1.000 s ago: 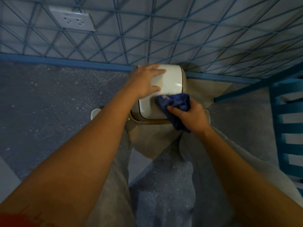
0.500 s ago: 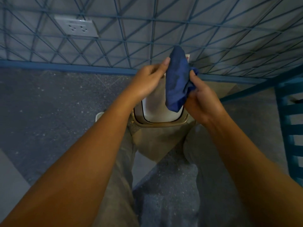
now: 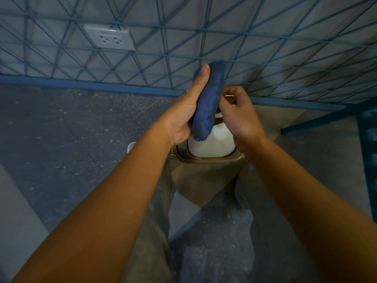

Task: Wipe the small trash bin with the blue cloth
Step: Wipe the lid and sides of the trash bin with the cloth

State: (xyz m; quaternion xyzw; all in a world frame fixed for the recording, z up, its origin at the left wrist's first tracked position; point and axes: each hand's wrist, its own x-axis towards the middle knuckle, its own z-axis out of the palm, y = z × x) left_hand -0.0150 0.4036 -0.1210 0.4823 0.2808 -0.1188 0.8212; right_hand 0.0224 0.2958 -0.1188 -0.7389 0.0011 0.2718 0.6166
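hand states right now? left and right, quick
Left hand: holding the rolled blue cloth, thumb up along it.
Right hand: fingers curled, pinching the same cloth at its right edge.

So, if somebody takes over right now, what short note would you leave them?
Left hand: grips the blue cloth, thumb lying along it.
Right hand: fingers curled at the cloth's right edge, seemingly pinching it.
Cloth: bunched into a roll, held upright above the small trash bin.
Bin: on the floor, lid closed.
Done: unclear how much is wiped.
Left: bring the cloth down and wipe the bin.
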